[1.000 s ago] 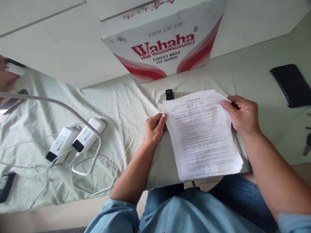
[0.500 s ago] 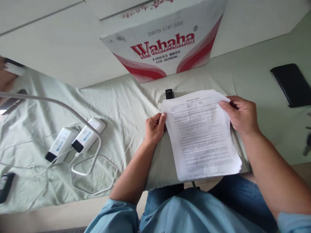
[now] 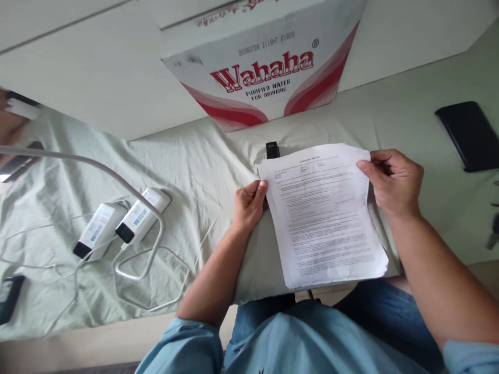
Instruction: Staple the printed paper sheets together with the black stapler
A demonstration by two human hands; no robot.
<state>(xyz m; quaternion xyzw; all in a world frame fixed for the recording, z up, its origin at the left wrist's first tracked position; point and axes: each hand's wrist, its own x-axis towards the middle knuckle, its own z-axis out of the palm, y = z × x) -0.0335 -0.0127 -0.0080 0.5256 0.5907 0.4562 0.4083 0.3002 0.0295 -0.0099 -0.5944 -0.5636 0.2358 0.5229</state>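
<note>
Item 1, stack of printed sheets: lies flat on the cloth-covered desk, directly ahead of you at 12 o'clock, its lower edge overhanging the near edge above your lap. Edges look slightly uneven, several sheets deep.

Item 2, your left hand: at 9 o'clock of the stack, fingers curled and pinching the upper left edge of the sheets.

Item 3, your right hand: at 2 o'clock of the stack, thumb resting on the top right corner, the other fingers bent loosely beside the edge; whether they grasp the paper or only touch it, you cannot tell from this view.

Step in hand, as judged: steadying and squaring the stack between both hands. A next move would call for a firm pinch on both sides so that the loose sheets do not fan apart.

Surroundings: small black object just beyond the stack at 12 o'clock; Wahaha carton farther at 12; black phone at 2 o'clock, well apart; two white power banks with cables at 9 o'clock; grey lamp stand just beside them.
</note>
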